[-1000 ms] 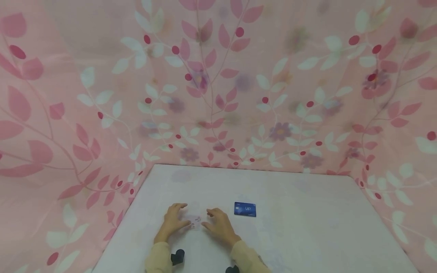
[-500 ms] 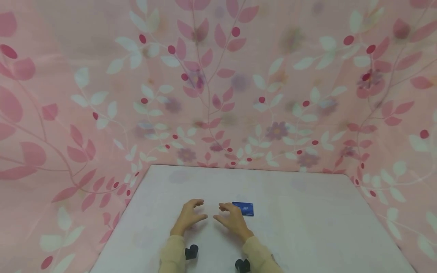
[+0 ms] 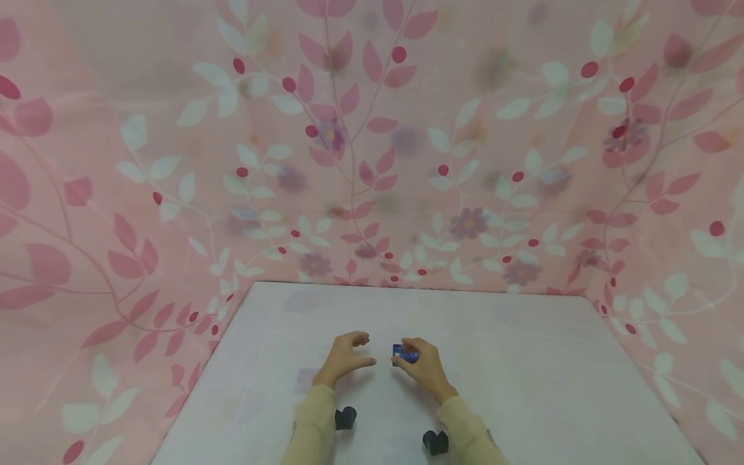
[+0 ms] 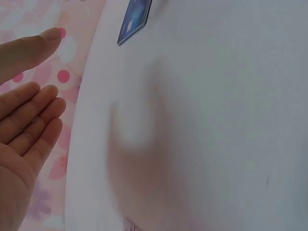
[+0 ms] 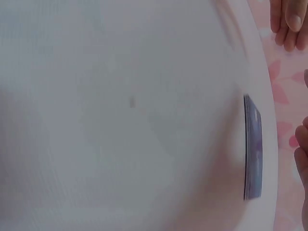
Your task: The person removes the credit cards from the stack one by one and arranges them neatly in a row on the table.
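A blue card marked VIP (image 3: 398, 350) lies flat on the white table, part of it hidden behind my right hand (image 3: 427, 365). Seen from the right wrist, the blue card (image 5: 255, 149) shows a layered edge, like a thin stack. The right hand's fingers and thumb are spread apart above it, and fingers (image 5: 301, 144) show at that view's right edge, apart from the card. My left hand (image 3: 343, 360) hovers left of the card, thumb and fingers parted, holding nothing. From the left wrist, its fingers (image 4: 36, 115) look relaxed, with the card beyond.
A pale pinkish card (image 3: 305, 380) lies on the white table (image 3: 523, 374) left of the left forearm. Pink floral cloth (image 3: 372, 161) hangs behind the table and on both sides. A dark camera mount (image 3: 345, 418) sits at the left wrist, another (image 3: 436, 442) at the right.
Both hands have moved right, away from the pale card, which was between them and now lies uncovered to the left. The right hand has come over the blue card.
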`<state>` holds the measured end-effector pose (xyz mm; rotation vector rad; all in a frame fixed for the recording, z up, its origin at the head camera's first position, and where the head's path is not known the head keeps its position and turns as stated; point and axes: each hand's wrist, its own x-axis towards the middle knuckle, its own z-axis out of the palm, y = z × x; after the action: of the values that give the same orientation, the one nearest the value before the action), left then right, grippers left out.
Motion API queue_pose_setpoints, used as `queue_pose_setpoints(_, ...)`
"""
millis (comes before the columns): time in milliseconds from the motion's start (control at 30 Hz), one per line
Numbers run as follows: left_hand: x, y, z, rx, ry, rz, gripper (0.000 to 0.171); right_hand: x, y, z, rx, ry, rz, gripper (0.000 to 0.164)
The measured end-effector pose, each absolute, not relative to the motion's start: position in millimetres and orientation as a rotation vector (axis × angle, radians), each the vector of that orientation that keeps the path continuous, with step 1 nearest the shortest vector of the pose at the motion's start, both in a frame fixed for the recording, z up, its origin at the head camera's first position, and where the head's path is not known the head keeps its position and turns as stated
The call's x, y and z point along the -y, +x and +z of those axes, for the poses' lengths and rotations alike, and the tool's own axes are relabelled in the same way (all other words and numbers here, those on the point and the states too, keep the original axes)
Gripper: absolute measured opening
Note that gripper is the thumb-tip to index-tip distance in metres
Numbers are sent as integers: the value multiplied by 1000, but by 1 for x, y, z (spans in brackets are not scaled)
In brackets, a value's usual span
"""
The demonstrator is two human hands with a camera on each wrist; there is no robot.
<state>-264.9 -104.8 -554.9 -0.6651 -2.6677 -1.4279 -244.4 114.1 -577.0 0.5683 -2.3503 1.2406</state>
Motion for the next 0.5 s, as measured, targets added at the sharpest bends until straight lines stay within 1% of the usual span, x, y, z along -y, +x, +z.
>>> queue_pose_setpoints(133,93,-272,-557,2674,-684,-1418,58,-130,-250,-575,2413,496,1251,43)
queue_pose_setpoints(300,81,-281,-560,2692,-648,-1421,63,-147,-254,-572,2446,441,1264,46)
queue_pose_setpoints(500,71,-289,-564,2676,-664,-1403,60,-161,-260,-572,2482,340,1294,47)
